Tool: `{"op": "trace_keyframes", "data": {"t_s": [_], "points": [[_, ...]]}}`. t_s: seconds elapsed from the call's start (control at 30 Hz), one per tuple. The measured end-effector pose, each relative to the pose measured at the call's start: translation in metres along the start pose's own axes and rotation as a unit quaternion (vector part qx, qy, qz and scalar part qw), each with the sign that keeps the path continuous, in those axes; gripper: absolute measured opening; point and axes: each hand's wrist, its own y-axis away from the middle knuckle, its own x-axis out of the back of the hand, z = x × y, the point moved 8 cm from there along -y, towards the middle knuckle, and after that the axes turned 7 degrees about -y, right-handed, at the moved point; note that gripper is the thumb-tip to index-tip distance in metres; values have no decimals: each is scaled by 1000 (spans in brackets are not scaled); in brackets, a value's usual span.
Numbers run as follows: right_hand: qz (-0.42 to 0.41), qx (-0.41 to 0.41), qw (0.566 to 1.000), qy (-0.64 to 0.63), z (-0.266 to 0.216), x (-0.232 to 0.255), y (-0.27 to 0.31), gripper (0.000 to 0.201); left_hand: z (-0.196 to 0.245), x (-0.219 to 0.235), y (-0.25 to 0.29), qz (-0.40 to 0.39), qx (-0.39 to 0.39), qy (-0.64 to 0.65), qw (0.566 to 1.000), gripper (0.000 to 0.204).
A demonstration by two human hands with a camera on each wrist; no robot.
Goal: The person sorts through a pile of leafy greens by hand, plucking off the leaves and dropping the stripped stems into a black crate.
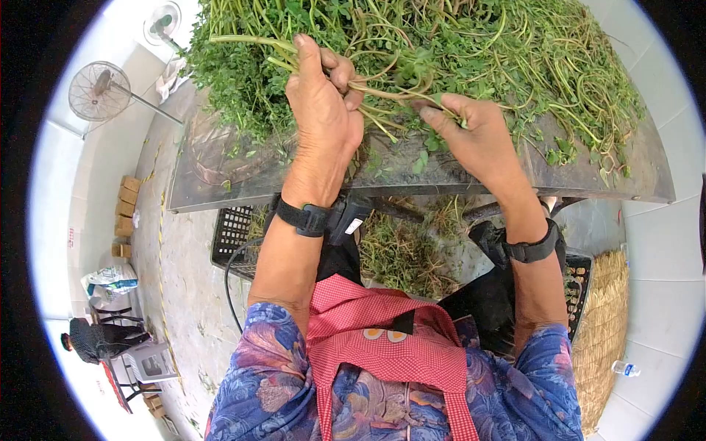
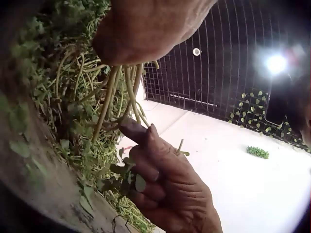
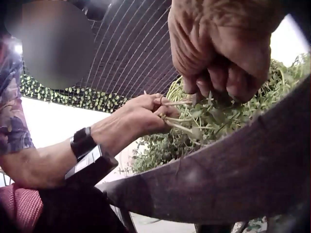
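My left hand [image 1: 323,103] grips a small bunch of pale green stems [image 1: 254,41] above the near edge of the table, its fingers curled round them. To its right, my right hand [image 1: 478,136] pinches the end of a leafy stem [image 1: 390,92] between thumb and fingertips. That stem stretches from one hand to the other. In the left wrist view, several stems [image 2: 111,94] hang down from the left hand toward the right hand's [image 2: 170,179] thumb and finger. Behind both hands lies a big heap of leafy green plants [image 1: 471,44].
The dark table [image 1: 243,176] curves round in front of me, with loose leaves along its edge. Below it, a black crate [image 1: 234,234] stands beside fallen stems [image 1: 404,257]. A fan [image 1: 99,90] is at the left; a straw mat [image 1: 607,316] and plastic bottle [image 1: 625,368] are at the right.
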Motion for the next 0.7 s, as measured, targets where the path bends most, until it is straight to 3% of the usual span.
{"op": "trace_keyframes", "data": {"t_s": [0.23,0.43,0.57,0.7], "points": [[73,46,991,101,-5,1,1,21,-2,-3,4,4,4,5,1000,39],[47,6,990,132,6,0,-2,21,-3,-3,4,-5,5,8,1000,38],[18,29,994,106,3,-3,-2,22,-3,0,2,3,-1,8,1000,39],[64,34,997,29,-2,-1,-1,20,-2,-4,4,-10,-2,4,1000,39]]}}
